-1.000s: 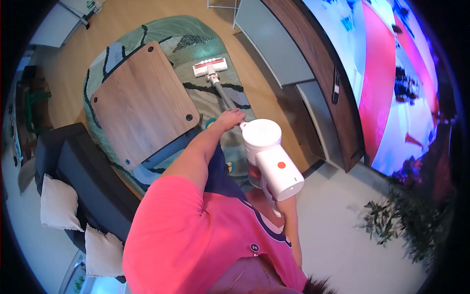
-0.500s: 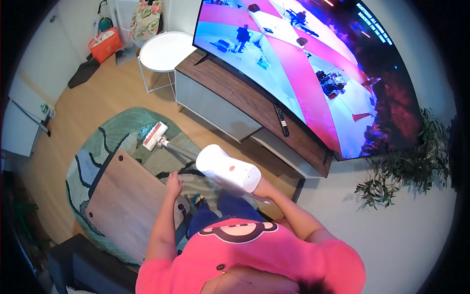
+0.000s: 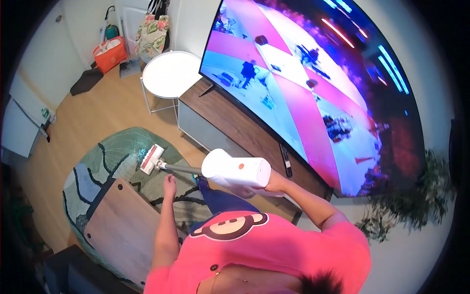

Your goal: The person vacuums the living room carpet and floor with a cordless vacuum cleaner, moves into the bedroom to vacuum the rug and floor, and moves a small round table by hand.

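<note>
A white cordless stick vacuum cleaner (image 3: 235, 169) with a red dot on its body is in my right hand (image 3: 277, 183), whose fingers wrap round the handle, partly hidden behind the body. From it a grey tube (image 3: 181, 168) runs left to the white and red floor head (image 3: 152, 159), which rests on the green patterned rug (image 3: 112, 147). My left hand (image 3: 169, 187) hangs between the tube and the wooden low table (image 3: 122, 220), loosely curled with nothing visible in it.
A wooden-topped TV cabinet (image 3: 230, 115) carries a large lit television (image 3: 313, 98) and a remote control (image 3: 285, 159). Beside it stands a white round side table (image 3: 171, 73). An orange bag (image 3: 109, 54) lies near the door. A leafy plant (image 3: 416, 201) is at right.
The vacuum's floor head has turned slightly on the rug, and its tube lies flatter across the view. My left hand has curled and moved nearer the tube. My view has tilted upward.
</note>
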### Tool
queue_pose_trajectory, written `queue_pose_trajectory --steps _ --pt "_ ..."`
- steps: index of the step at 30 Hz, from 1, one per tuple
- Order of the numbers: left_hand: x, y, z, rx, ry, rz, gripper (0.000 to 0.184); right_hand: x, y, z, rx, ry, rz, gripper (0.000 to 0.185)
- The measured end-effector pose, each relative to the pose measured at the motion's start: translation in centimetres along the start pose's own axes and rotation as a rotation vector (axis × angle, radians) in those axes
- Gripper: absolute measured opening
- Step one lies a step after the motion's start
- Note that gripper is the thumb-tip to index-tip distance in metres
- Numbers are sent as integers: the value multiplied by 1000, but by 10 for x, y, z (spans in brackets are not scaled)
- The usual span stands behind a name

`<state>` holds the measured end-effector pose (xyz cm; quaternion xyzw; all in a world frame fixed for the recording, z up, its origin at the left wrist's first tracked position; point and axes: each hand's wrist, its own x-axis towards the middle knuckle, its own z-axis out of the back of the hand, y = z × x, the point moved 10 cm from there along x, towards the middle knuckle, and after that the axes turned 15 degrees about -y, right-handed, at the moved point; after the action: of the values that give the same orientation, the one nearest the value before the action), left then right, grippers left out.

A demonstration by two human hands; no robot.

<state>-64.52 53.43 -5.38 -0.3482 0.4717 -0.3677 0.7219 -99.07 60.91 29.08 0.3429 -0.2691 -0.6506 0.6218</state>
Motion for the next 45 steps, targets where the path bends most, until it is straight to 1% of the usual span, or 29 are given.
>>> queue_pose_trajectory --steps 1,2,3,4,5,6,7,8,10,13,14,16,17,19,20,22,23,26,29,32,33,36,37,38,40,41,43,44,45 --pt "11 23 -16 -174 28 356 49 11 5 9 2 2 -31 48" --pt "28 56 -43 -246 117 596 63 23 10 11 0 45 -60 48" --pt "9 19 -63 -463 144 696 70 37 14 6 -4 126 -80 47" --pt "14 28 -89 -593 160 856 75 49 15 -6 -9 226 -95 47" --pt "22 27 -111 -619 179 886 77 62 15 -5 -118 272 -9 45" --pt "19 -3 -121 -665 192 830 76 67 -3 -4 -214 276 109 44" --pt "24 -19 -135 -647 253 793 73 78 -4 -3 -263 320 177 45" --pt "28 -26 -135 -573 140 831 66 88 -8 0 -343 323 183 43" --pt "38 -38 -132 -578 -39 843 52 101 -37 7 -306 345 127 41" --pt "50 -42 -121 -351 -71 676 39 87 -110 19 -266 398 -643 39" --pt "47 -37 -121 -335 -119 685 36 86 -115 15 -227 371 -667 39" --pt "50 -52 -104 -308 -231 679 31 90 -139 -4 -141 312 -686 39" --pt "56 -45 -101 -256 -241 675 34 118 -119 -18 -205 223 48 39" --pt "61 -22 -89 -140 -257 669 42 142 -98 -48 -320 258 364 38" --pt "61 -25 -76 -122 -276 614 41 153 -81 -67 -370 267 525 38" --pt "66 -45 -43 -93 -324 483 39 189 -40 -83 -201 298 302 40" --pt "74 -46 -26 -37 -380 411 33 207 -18 -91 -116 309 207 40" --pt "78 -56 21 -98 -373 501 31 248 19 -121 -33 357 116 42" --pt "98 -47 71 -144 -391 521 26 291 54 -160 -108 462 247 39" --pt "109 -66 134 -199 -552 423 24 337 105 -198 -132 519 346 36" --pt "121 -52 148 -171 -568 415 23 352 124 -210 -136 526 366 36" --pt "137 -48 190 -274 -560 422 24 395 167 -243 26 560 395 36" --pt "147 -38 207 -189 -607 414 24 408 178 -256 -58 602 437 37" --pt "161 -28 221 -181 -618 422 25 424 196 -265 -77 605 490 38" --pt "173 -34 245 -162 -622 444 26 440 241 -272 -120 608 575 39" --pt "181 -36 256 -159 -602 460 28 451 246 -280 -140 628 519 39" --pt "202 -43 280 -146 -552 491 32 477 250 -306 -123 658 501 42" --pt "208 -48 288 -212 -603 451 32 485 247 -320 -119 676 492 43" --pt "221 -52 301 -283 -669 403 33 496 249 -337 -176 660 556 45"
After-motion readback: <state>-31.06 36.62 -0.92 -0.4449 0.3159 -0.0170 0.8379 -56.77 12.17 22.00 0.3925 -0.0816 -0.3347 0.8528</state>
